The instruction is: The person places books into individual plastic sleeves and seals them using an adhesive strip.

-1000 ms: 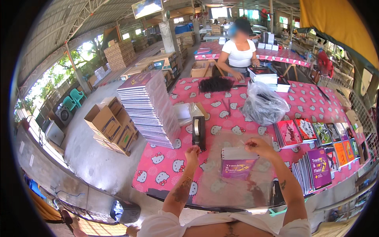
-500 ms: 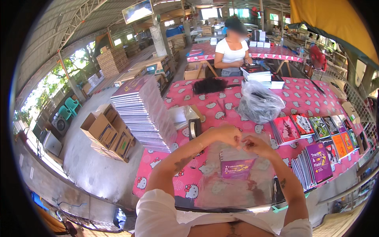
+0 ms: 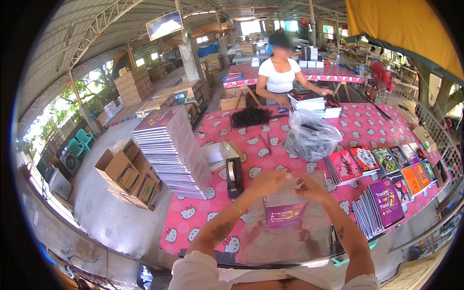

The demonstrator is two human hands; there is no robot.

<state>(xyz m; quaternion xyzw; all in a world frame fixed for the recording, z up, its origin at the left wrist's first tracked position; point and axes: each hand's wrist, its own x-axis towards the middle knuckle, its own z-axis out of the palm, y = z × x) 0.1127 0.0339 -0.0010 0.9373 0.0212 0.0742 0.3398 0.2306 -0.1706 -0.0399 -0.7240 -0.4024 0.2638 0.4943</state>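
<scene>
Purple-covered notebook (image 3: 285,212) stands upright on the pink tabletop (image 3: 193,217), long axis vertical, inside a clear plastic sleeve (image 3: 270,241); left hand (image 3: 268,181) and right hand (image 3: 309,187) pinch the sleeve's top.

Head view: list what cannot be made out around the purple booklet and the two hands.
- Purple booklet: top edge hidden by both hands, surface glared by clear plastic.
- Left hand and right hand: fingertips blurred; their grip is unclear.
- Tape dispenser: tape end too small.
- Grey plastic bag: contents hidden by its film.
</scene>
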